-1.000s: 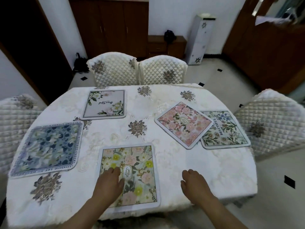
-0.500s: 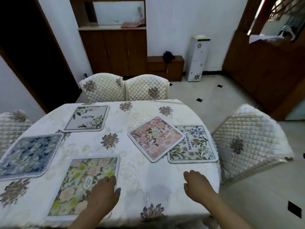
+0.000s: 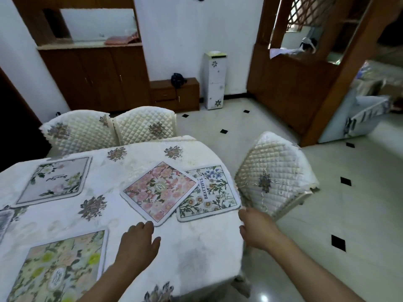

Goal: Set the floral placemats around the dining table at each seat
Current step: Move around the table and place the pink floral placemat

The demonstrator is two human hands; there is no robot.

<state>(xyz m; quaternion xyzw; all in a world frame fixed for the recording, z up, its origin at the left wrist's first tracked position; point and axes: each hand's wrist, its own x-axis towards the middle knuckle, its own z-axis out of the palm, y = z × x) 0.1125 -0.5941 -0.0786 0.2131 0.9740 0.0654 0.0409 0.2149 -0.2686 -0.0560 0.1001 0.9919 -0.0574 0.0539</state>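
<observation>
On the white-clothed dining table (image 3: 196,247) lie several floral placemats. A pink one (image 3: 160,191) sits askew, overlapping a white mat printed BEAUTIFUL (image 3: 210,192) at the table's right edge. A yellow-green mat (image 3: 58,267) lies at the near left, a pale mat (image 3: 55,179) at the far left. My left hand (image 3: 137,243) hovers with fingers apart just short of the pink mat's near corner. Empty and loosely curled, my right hand (image 3: 257,227) is over the table's right edge, beside the BEAUTIFUL mat's corner.
Two quilted chairs (image 3: 109,129) stand at the far side, and another quilted chair (image 3: 274,175) at the right end close to my right hand. A sliver of a blue mat (image 3: 4,221) shows at the left. Tiled floor, a wooden cabinet (image 3: 91,75) and a partition lie beyond.
The view has swung right and up. My left hand left the yellow-green mat and moved toward the pink mat; my right hand moved out to the table's right edge.
</observation>
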